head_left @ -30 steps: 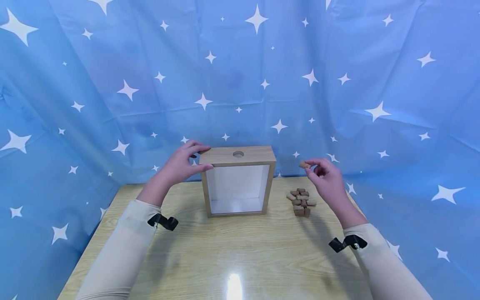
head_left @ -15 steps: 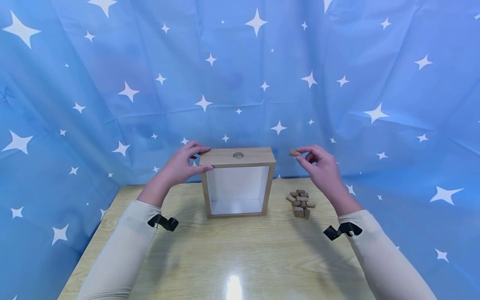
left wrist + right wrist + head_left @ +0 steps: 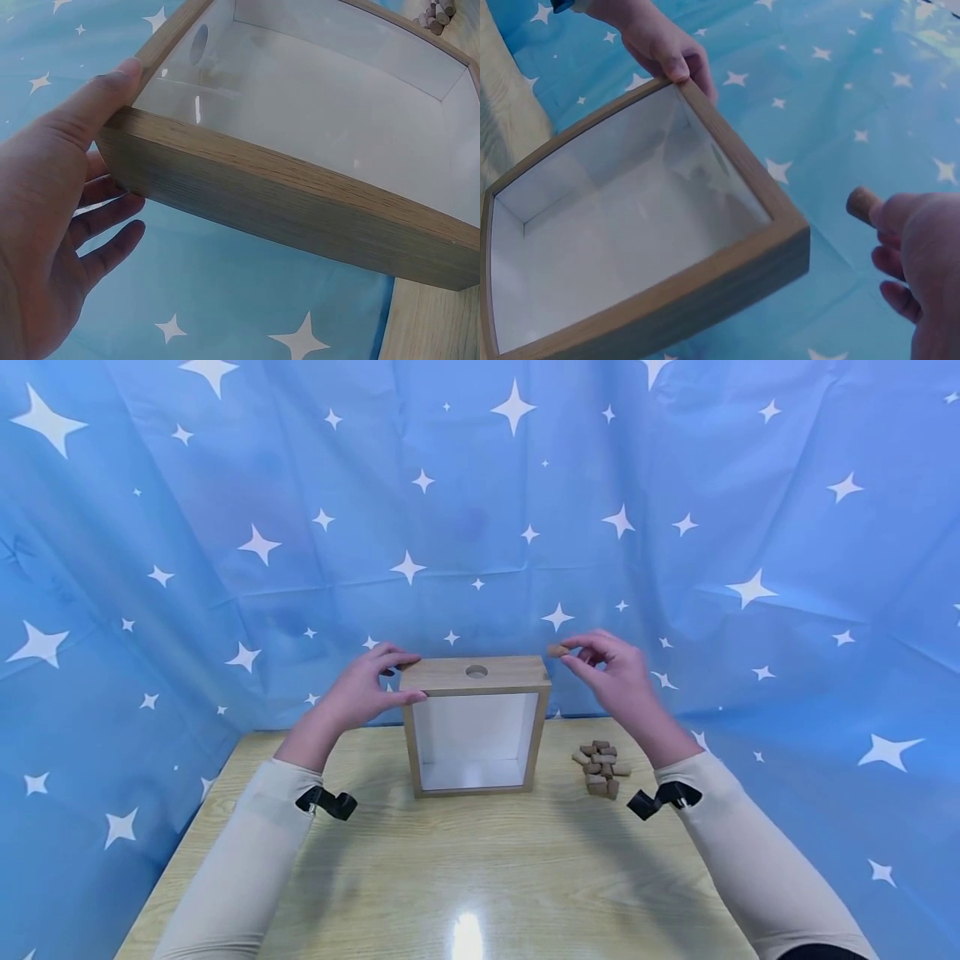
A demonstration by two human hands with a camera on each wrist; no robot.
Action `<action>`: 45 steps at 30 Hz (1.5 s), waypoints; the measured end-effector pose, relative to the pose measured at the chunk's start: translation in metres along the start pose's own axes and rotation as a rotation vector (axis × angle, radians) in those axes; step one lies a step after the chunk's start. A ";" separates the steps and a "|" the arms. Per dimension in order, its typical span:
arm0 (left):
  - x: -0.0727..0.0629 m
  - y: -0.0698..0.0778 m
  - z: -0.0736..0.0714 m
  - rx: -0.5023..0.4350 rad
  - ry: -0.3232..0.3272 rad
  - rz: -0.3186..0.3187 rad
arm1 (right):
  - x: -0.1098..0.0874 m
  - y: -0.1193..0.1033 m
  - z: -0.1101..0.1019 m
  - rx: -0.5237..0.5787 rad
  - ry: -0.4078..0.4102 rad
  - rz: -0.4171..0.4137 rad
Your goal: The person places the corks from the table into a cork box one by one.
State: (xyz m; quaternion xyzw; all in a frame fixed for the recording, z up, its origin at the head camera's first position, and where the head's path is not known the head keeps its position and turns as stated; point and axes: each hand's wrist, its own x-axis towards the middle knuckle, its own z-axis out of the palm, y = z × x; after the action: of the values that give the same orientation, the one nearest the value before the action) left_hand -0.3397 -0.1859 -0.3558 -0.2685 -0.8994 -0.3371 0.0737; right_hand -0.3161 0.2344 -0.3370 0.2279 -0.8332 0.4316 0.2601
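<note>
A square wooden shadow box (image 3: 537, 735) with a clear front and white inside stands upright on the table, a round hole (image 3: 476, 672) in its top. My left hand (image 3: 365, 687) grips its upper left corner, thumb at the front edge (image 3: 120, 75) and fingers behind. Between thumb and fingertips my right hand (image 3: 611, 668) pinches a small brown cork (image 3: 557, 651), held in the air just beyond the box's upper right corner. The cork's end (image 3: 860, 204) sticks out past the fingers in the right wrist view.
Several more corks (image 3: 602, 767) lie in a small pile on the table (image 3: 420, 877), right of the box. A blue curtain (image 3: 480, 510) with white stars hangs close behind the table and along its sides.
My right hand has moved left and upward with the cork, from above the pile to near the box's upper right corner. The left hand and the box stay put.
</note>
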 end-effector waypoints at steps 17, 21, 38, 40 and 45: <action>0.001 0.001 -0.002 -0.042 0.016 -0.022 | 0.034 -0.023 0.038 0.030 -0.201 -0.069; 0.002 0.000 -0.005 -0.049 -0.007 -0.015 | 0.039 -0.028 0.047 0.030 -0.236 -0.076; 0.001 -0.006 -0.010 -0.129 -0.066 -0.057 | 0.046 -0.041 0.068 -0.031 -0.311 -0.058; 0.001 -0.005 -0.010 -0.133 -0.065 -0.053 | 0.047 -0.042 0.069 -0.036 -0.327 -0.063; 0.003 -0.006 -0.011 -0.132 -0.073 -0.058 | 0.048 -0.043 0.073 -0.048 -0.369 -0.067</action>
State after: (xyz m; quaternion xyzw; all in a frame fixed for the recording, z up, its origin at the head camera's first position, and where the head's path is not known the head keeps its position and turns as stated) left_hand -0.3458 -0.1959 -0.3503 -0.2586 -0.8847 -0.3876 0.0134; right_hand -0.3444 0.1429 -0.3169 0.3246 -0.8687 0.3535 0.1227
